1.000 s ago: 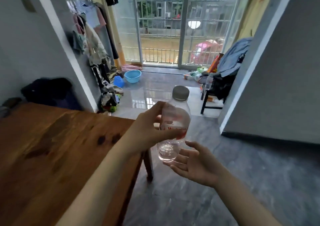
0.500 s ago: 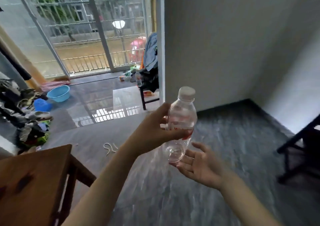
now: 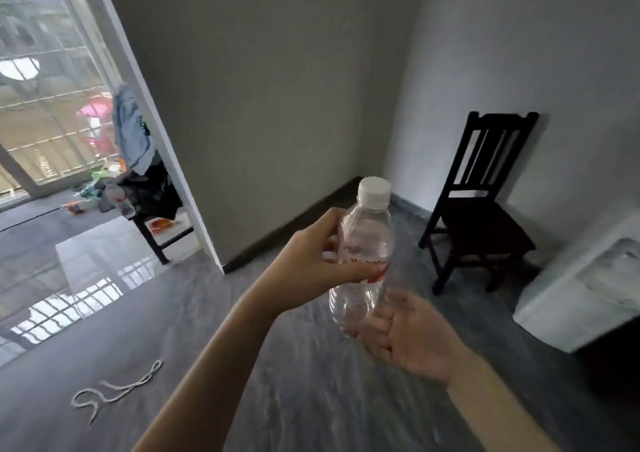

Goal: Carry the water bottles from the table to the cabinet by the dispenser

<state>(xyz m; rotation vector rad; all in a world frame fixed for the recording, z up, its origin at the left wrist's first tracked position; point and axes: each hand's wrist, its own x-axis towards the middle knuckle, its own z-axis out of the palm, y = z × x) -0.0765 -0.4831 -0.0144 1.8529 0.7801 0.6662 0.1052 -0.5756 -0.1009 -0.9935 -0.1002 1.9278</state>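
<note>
A clear plastic water bottle (image 3: 367, 243) with a white cap and a red label stands upright in mid-air in front of me. My left hand (image 3: 311, 264) grips it round the middle, thumb across the label. Under the bottle's base lies my right hand (image 3: 408, 334), palm up with relaxed fingers that touch the bottom. At the right edge a white cabinet top (image 3: 585, 299) with a marbled surface comes into view. The table and any dispenser are out of frame.
A black wooden chair (image 3: 478, 216) stands against the right wall. A white string (image 3: 114, 389) lies on the grey floor at lower left. Beyond the doorway a second chair (image 3: 145, 188) carries clothes, with clutter and a bottle beside it by the balcony doors.
The view has swung right: the wooden table has left the frame, and the black chair and white cabinet top have appeared. Both hands keep the same hold on the bottle.
</note>
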